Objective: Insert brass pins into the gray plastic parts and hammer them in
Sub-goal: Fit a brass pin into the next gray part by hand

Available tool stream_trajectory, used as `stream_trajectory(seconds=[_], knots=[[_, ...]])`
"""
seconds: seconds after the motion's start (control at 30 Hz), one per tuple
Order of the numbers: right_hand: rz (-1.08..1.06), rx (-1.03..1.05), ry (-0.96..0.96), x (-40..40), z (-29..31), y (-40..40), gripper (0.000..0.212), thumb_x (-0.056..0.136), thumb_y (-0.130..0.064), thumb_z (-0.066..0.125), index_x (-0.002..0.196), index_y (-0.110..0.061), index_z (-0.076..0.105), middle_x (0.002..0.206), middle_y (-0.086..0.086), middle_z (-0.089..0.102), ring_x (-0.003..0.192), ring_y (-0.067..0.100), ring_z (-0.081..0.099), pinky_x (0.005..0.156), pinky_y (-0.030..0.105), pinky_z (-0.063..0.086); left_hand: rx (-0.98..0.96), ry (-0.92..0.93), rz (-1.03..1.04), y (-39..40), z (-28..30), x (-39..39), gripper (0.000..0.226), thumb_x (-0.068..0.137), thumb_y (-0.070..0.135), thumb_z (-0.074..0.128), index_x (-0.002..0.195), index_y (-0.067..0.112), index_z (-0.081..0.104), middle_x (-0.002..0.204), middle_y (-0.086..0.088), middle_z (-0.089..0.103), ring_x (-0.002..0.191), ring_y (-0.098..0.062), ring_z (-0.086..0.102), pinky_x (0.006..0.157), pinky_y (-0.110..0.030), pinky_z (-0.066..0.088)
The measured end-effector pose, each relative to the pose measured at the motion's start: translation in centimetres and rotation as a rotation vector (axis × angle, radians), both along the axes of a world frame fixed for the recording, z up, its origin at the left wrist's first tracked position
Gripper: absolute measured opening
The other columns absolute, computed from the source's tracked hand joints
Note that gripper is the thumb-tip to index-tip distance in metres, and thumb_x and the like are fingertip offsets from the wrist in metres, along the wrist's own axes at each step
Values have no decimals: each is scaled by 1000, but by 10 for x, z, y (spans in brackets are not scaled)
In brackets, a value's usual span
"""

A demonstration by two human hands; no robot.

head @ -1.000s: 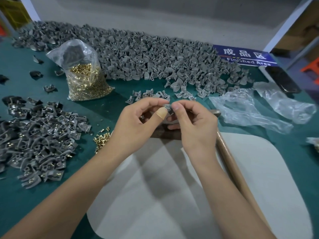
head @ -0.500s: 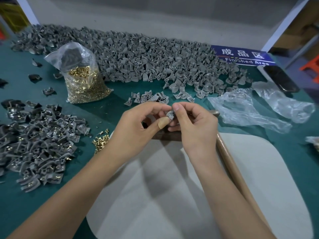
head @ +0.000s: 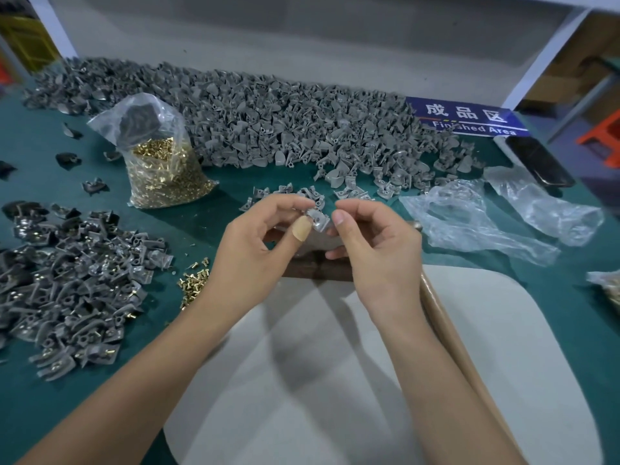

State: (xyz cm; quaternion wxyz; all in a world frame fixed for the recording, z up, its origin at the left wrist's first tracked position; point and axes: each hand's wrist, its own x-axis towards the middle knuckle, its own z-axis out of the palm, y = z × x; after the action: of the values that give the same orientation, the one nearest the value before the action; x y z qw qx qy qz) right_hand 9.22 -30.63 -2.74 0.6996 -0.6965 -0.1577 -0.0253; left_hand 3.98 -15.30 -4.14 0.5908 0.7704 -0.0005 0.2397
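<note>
My left hand (head: 255, 253) pinches a small gray plastic part (head: 318, 220) between its bandaged thumb and forefinger, above the table. My right hand (head: 372, 250) is just to the right of the part with thumb and forefinger curled together; whether a brass pin sits between them is too small to tell. Loose brass pins (head: 193, 283) lie on the green table by my left wrist. A clear bag of brass pins (head: 164, 176) stands at the left. The hammer's wooden handle (head: 446, 327) runs under my right forearm, its head hidden behind my hands.
A long heap of gray parts (head: 268, 122) fills the back of the table. A pile of gray parts with pins in them (head: 67, 283) lies at the left. A white pad (head: 486, 380) lies in front. Crumpled plastic bags (head: 476, 219) and a blue sign (head: 466, 117) are at the right.
My right hand's fingertips have drawn slightly away from the gray part, which now shows between the two hands. The left hand keeps its pinch on the part.
</note>
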Motion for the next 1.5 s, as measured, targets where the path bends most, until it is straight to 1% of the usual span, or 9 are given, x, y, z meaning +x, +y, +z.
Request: stream_trajectory(seconds=[0.2,0.33,0.43,0.53,0.63,0.87,0.97,1.17,1.5], knots=[[40,-56,-116,-1,0,0,29,96,-1,66,103,-27,74,91,6,72,82,17,71,62,24,60,45,-20,32,1,1,-1,21,98,16,66,114,29,71,108,18,74,104,-9,70,90,-24,55],[5,-141,-176,-1,2,-2,26,98,-9,67,102,-34,71,90,-4,70,75,14,67,56,22,55,101,-29,67,-1,1,-3,22,98,16,66,111,33,70,103,18,74,98,-12,70,86,-23,55],[-19,-258,-279,0,2,-3,15,97,-15,70,100,-30,73,95,-16,64,82,13,65,62,30,55,114,-30,67,-1,1,-4,18,98,16,68,112,26,71,102,15,74,96,-16,70,83,-29,57],[-4,-319,-357,0,2,-2,11,94,-10,73,99,-20,75,96,-6,63,90,9,62,77,13,45,115,-32,56,-2,1,-5,17,97,15,69,112,23,71,100,14,74,93,-17,71,80,-32,58],[3,-374,-368,0,2,-2,13,93,-6,73,99,-17,75,95,-2,63,87,8,60,75,9,42,141,-36,65,-3,1,-4,17,96,14,70,110,23,71,98,14,74,91,-16,71,80,-32,57],[-16,-554,-530,1,-2,-8,8,98,-14,69,103,-12,76,98,-4,59,79,4,52,67,23,47,220,-47,83,0,-3,-2,17,94,12,71,107,22,72,93,15,74,89,-7,71,81,-25,57],[-14,-516,-514,4,-1,-10,7,96,-14,72,101,-14,77,96,-5,61,78,6,55,67,26,49,223,-66,73,0,-1,-3,19,94,12,71,107,26,72,95,14,73,85,-9,70,78,-26,57],[121,-416,-363,12,3,-16,13,93,-9,74,101,-17,79,95,-6,68,88,9,62,73,14,44,152,-38,45,-2,-1,-4,16,95,11,71,106,23,73,94,13,73,87,-12,71,79,-23,57],[107,-435,-391,13,-1,-16,12,95,-12,71,102,-21,74,95,-12,66,89,11,62,75,15,44,115,-14,35,-3,2,-4,16,95,11,71,105,23,71,90,11,72,85,-14,70,76,-19,55]])
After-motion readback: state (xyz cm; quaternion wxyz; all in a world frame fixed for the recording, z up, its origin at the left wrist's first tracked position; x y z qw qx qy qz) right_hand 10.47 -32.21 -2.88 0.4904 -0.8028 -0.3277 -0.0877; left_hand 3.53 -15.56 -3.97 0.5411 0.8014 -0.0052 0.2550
